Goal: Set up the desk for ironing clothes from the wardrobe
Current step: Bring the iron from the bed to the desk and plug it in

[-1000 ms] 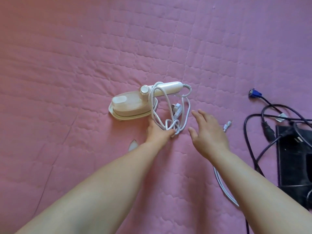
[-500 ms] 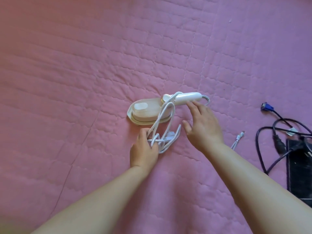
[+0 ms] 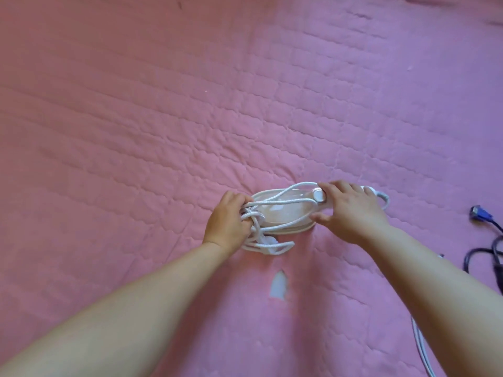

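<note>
Pink quilt [image 3: 163,126] covers the worktop; we judge setup about midway, pad laid and no clothes in view. Our iron [image 3: 283,213] sits on the quilt, near centre right, flat on its soleplate. Left hand [image 3: 226,221] clamps the bundled white cord [image 3: 261,243] at the iron's nose; right hand [image 3: 351,210] lies over the handle, fingers curled about it. Iron looks small, pale cream, with a round dial by the handle. Cord remains coiled, plug not connected. Dark cables [image 3: 484,251] lie off right.

Black cables [image 3: 484,254] and blue connector [image 3: 480,214] at right edge
</note>
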